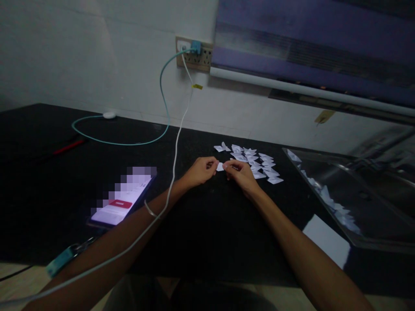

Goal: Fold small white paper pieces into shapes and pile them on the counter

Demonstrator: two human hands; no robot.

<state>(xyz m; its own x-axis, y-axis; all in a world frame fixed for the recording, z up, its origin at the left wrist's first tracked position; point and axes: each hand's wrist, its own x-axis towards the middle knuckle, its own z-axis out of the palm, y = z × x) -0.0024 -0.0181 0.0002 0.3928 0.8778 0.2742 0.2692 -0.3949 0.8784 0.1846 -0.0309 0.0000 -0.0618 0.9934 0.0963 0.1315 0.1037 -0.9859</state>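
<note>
A small piece of white paper (pixel 220 166) is pinched between my two hands above the black tabletop. My left hand (pixel 201 171) grips its left side with closed fingers, and my right hand (pixel 239 173) holds its right side between thumb and fingers. Just beyond my right hand lie several folded white paper pieces (pixel 267 162) in rough rows. One more folded piece (pixel 222 147) sits at the back left of that group. How the held paper is folded is too small to tell.
A lit phone (pixel 123 201) lies left of my left forearm. A white cable (pixel 177 151) hangs from the wall socket (pixel 204 56) across that forearm. A white sheet (pixel 327 239) lies at right, beside a clear-edged panel (pixel 324 196) with folded papers along it. A teal cable (pixel 129 144) loops behind.
</note>
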